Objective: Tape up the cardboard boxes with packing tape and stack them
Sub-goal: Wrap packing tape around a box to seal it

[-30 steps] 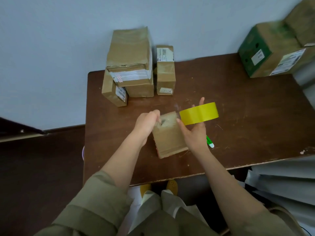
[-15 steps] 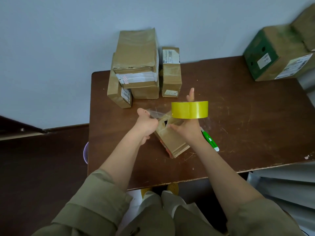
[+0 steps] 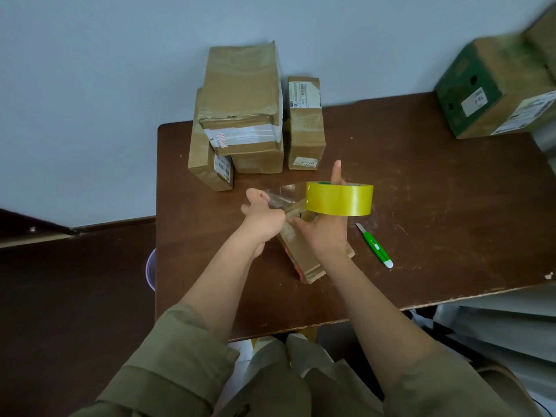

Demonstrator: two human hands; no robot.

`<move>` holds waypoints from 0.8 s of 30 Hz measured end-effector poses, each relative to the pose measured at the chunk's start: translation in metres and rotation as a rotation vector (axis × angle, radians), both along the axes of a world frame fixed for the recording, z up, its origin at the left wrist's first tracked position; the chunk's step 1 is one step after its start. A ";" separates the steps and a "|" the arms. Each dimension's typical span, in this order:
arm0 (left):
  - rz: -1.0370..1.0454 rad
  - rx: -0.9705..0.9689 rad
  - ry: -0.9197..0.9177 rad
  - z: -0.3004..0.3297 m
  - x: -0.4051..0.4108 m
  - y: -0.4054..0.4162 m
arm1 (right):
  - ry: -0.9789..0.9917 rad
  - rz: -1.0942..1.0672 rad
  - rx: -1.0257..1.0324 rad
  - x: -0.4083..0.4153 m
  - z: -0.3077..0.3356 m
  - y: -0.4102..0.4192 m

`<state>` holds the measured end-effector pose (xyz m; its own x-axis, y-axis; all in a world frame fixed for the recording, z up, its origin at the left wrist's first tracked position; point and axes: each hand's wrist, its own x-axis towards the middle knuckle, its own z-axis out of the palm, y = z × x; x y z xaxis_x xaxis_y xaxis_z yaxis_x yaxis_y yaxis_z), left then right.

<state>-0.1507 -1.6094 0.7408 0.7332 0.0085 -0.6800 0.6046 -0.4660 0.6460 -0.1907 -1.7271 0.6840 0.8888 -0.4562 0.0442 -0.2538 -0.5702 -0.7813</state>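
Brown table (image 3: 451, 206) against a pale wall. Frame centre: small cardboard box (image 3: 313, 260), contents unseen. Left hand (image 3: 264, 215) pinches the clear tape strip (image 3: 282, 197); right hand (image 3: 328, 230) grips the yellow tape roll (image 3: 339, 198). Taped boxes (image 3: 240, 115) stacked upper centre.

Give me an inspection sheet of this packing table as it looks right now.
Surface: brown table, scratched.
Job's things: yellow tape roll raised on the right hand, clear strip pulled leftward; small box under the hands; stacked boxes at the back by the wall.
Clutter: green cutter right of the small box; green box at the far right corner.
Grippers: left hand pinches the strip's end; right hand carries the roll, one finger through its core.
Cables: nothing seen.
Surroundings: pale wall.
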 end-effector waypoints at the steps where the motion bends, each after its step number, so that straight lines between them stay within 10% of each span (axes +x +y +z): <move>1: -0.005 -0.001 -0.003 -0.001 0.000 0.000 | 0.010 -0.005 0.007 0.000 0.000 -0.001; 24: -0.115 -0.074 -0.048 0.013 -0.009 -0.004 | 0.458 -0.066 0.049 0.013 0.009 -0.003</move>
